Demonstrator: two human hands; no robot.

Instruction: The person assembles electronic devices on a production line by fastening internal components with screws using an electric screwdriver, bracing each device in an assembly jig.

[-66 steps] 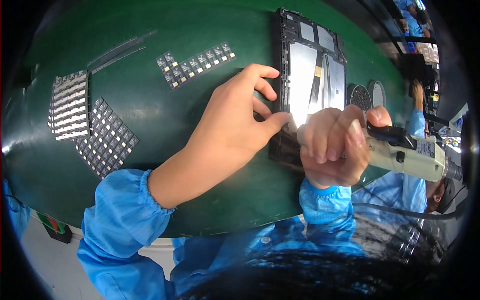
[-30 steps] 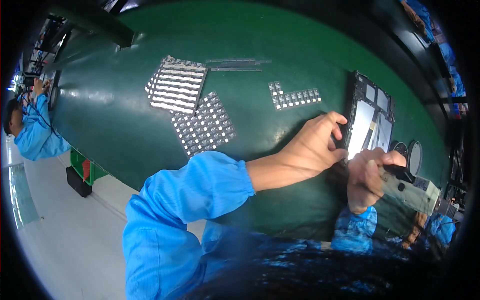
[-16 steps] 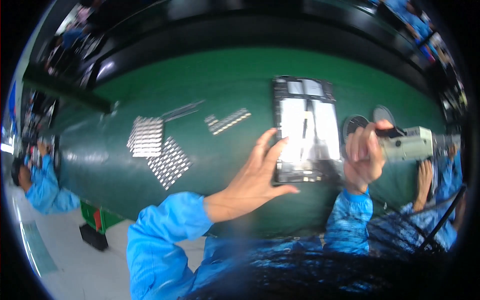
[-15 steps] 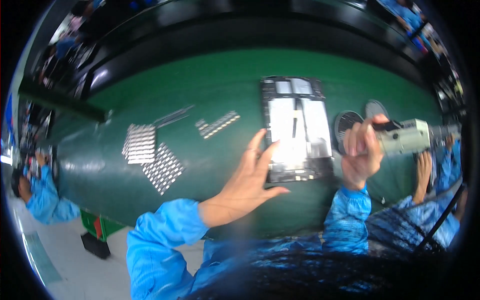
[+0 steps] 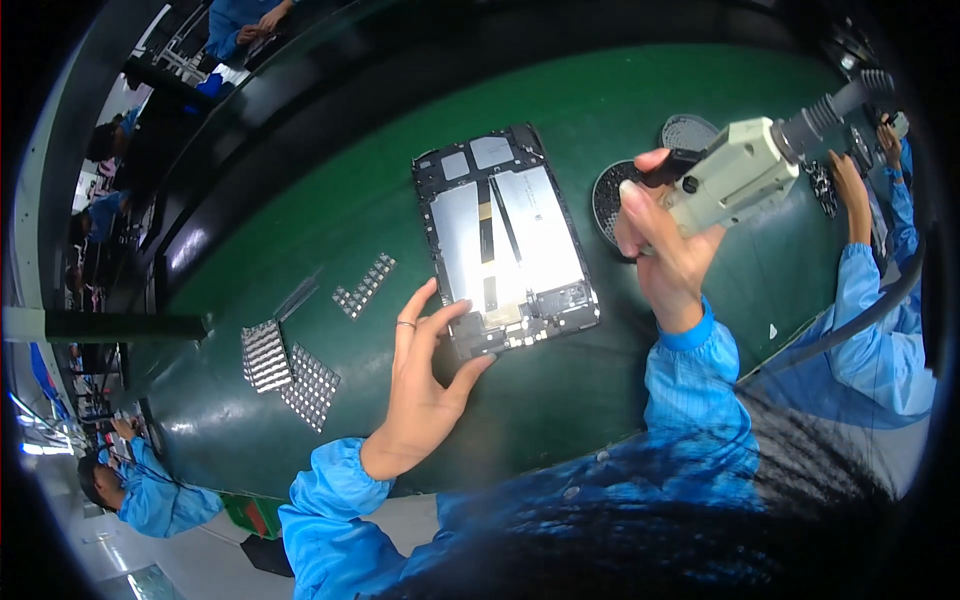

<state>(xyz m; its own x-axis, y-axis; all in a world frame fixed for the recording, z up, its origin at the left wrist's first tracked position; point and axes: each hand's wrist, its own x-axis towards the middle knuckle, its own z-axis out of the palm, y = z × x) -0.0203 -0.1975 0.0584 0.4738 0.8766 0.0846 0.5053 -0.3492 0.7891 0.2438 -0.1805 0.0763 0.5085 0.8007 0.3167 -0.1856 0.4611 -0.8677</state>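
An opened tablet [image 5: 540, 215] with silvery battery panels and a black frame lies on the green table. My left hand [image 5: 415, 400] grips its lower left corner, fingers at the left side and thumb against the bottom edge. To the right, my right hand [image 5: 670, 245] is wrapped round a cream-coloured electric screwdriver [image 5: 735, 175] with a black lever and a thick ribbed cable sleeve. The screwdriver's front end points left, near a round dish [image 5: 602, 200] of tiny dark parts. Its tip is hidden by my fingers.
A second round dish [image 5: 690, 131] stands behind the first. Left of the tablet lie sheets of small pads [image 5: 312, 388], a smaller strip [image 5: 365, 285] and thin strips [image 5: 298, 296]. A co-worker's arm [image 5: 855, 205] is at the right; another person [image 5: 145, 480] sits at the left.
My view has turned, so the tablet appears farther left and tilted. My left hand has closed on its lower corner. My right hand still holds the screwdriver, now close beside the nearer dish.
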